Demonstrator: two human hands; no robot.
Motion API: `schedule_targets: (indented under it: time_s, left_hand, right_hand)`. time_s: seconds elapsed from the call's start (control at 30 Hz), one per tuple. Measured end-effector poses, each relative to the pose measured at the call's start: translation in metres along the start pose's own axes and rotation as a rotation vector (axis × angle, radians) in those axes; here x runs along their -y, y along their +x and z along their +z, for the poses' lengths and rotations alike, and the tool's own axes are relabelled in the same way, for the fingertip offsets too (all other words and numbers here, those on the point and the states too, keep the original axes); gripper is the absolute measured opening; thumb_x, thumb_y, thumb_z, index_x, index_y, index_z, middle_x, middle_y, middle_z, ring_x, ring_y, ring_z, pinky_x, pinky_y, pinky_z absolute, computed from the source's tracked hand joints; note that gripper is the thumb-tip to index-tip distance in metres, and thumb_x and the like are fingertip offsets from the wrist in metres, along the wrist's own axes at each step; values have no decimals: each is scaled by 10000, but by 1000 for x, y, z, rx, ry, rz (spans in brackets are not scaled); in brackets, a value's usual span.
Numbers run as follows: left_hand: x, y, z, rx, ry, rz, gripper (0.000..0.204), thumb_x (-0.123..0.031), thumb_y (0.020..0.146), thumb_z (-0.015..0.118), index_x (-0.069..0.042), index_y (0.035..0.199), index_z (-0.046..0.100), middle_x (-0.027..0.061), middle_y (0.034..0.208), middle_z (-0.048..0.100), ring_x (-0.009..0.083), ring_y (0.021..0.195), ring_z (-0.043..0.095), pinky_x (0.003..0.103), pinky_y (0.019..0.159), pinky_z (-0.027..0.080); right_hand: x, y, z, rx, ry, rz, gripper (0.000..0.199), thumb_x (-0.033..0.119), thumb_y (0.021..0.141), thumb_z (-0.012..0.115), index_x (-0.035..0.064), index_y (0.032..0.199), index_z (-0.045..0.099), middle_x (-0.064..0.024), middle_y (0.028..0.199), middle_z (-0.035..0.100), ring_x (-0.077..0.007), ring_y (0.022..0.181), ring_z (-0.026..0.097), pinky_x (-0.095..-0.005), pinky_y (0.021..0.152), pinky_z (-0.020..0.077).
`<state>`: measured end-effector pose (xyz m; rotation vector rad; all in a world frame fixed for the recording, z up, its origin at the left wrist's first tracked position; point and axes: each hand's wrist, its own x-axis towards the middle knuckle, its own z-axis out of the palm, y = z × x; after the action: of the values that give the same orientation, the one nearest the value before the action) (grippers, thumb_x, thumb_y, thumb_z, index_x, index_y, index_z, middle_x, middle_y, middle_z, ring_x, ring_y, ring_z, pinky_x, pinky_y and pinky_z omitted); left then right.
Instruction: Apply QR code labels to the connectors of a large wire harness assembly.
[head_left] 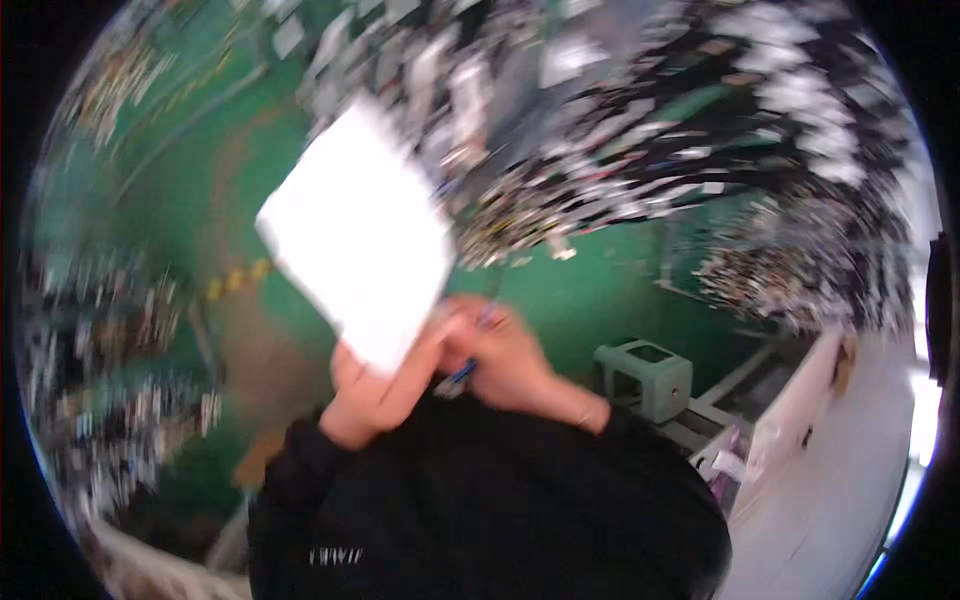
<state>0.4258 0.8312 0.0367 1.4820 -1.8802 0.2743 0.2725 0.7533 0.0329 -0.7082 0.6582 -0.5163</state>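
A bright white sheet of paper [365, 235] stands tilted in front of my body, its surface too overexposed to show any detail. My left hand [380, 395] is closed on the paper's lower corner, with the thumb and fingers pinching it. Right beside it, my right hand [500, 360] is closed and its fingertips come close to the sheet's lower right edge. From that fist sticks out a thin blue object like a pen [460, 376], smeared by motion. Whether the right fingertips touch the paper cannot be told.
Ahead and to the right are dense rows of blurred dark and white items [640, 150]. A pale green plastic step stool [655, 378] is at the right, near a long white surface [830, 470]. The floor [570, 290] is green. More blurred items [120, 440] crowd the left.
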Motion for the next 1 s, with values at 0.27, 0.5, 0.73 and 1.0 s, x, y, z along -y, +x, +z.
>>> schedule_targets:
  time_s: [0.27,0.5,0.73,1.0]
  left_hand:
    - [7,17,-28,176,-465,-494,204,31,826,642,-7,1026,664,132,1006,666,221,889,626,313,760,496]
    - [8,23,-25,46,-992,-849,572,112,825,598,19,1370,453,121,1392,475,191,1221,498,310,996,418]
    - [5,34,-17,-55,-1047,-811,659,149,803,618,-45,1408,441,89,1268,474,139,1132,528,257,920,444]
    - [4,39,-33,-54,-681,-740,669,32,764,714,-76,1381,479,114,1236,481,228,1120,515,338,926,449]
  right_hand:
    - [25,-6,-9,-42,-42,-141,303,113,931,598,16,1216,568,5,1112,618,-15,568,373,-203,497,295]
    - [26,-11,-7,43,-189,-107,159,107,866,670,-15,968,661,-25,1142,600,-22,726,466,-204,581,385]
    - [22,-10,-13,80,-42,-215,313,118,830,707,-50,1089,651,-90,1256,550,-49,685,519,-180,508,342]
    - [19,-7,-1,11,-213,-347,297,46,815,721,-43,1091,654,-115,1223,585,-56,787,545,-174,547,363]
